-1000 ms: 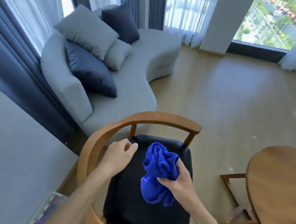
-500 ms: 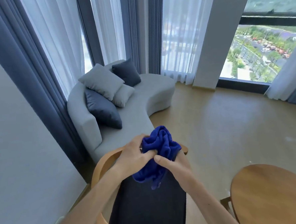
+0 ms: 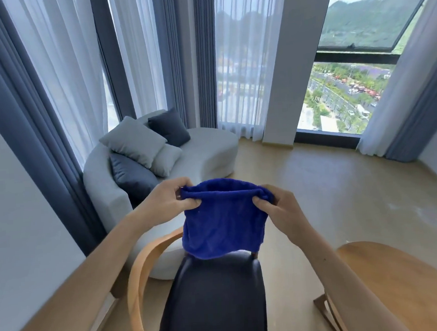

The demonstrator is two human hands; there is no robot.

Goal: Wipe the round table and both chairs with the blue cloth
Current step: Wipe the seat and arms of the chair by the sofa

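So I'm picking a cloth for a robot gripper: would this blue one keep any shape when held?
Probably not: the blue cloth hangs limp below where the left hand and right hand pinch its top edge. It looks light. Its plush pile probably resists slipping.

Blue cloth hangs spread above the dark-seated wooden chair, round table beside.

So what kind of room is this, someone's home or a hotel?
Likely a high-rise living room or hotel suite: a curved grey sofa with cushions, floor-length curtains, and a big window overlooking streets far below.
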